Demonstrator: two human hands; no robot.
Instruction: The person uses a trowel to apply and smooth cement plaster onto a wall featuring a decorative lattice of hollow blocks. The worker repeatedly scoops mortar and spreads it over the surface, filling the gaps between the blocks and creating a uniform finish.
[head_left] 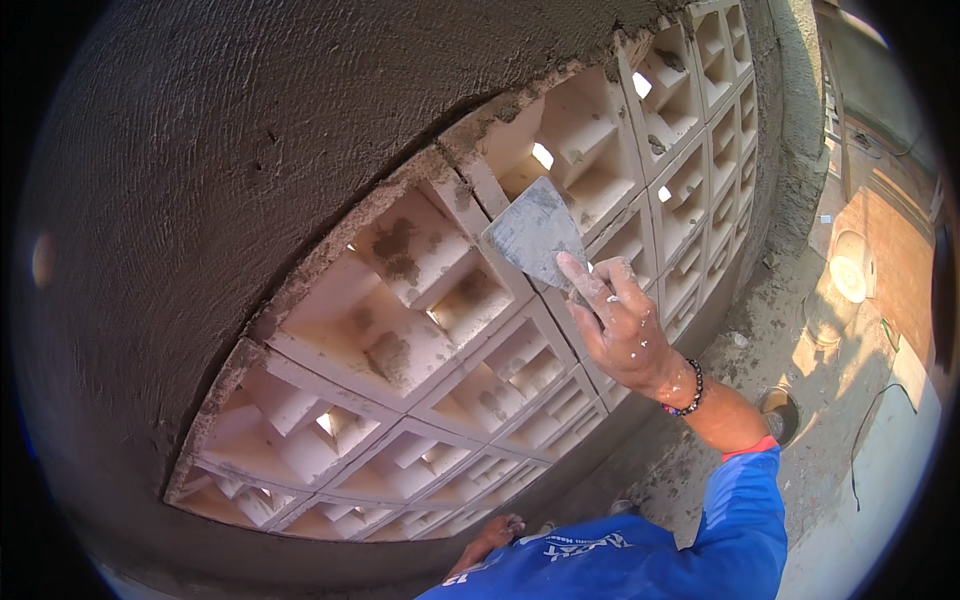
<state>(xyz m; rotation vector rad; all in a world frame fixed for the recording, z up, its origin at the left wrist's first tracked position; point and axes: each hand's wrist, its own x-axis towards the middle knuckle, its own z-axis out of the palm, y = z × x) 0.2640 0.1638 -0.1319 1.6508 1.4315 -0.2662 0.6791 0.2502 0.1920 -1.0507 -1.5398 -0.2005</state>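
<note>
In my right hand [628,325], spotted with white, is a scraper [536,232] with a flat, grey-smeared blade. Fingers wrap its handle, which the hand mostly hides, and one finger presses along the blade's base. The blade points up and left, in front of a wall of pale vent blocks [590,150]; whether it touches them I cannot tell. Patches of wet mortar [395,245] cling inside several block openings. Down at the lower edge, beside my blue shirt, my left hand [500,530] shows only in part, and its fingers are too small to read.
Fresh grey plaster [250,130] covers the wall above the blocks, with a rough edge along them. On the right, a bucket [778,415] stands on the mortar-splashed floor [690,470]. Beyond it are a pale round container [850,268] and a dark cable [858,450].
</note>
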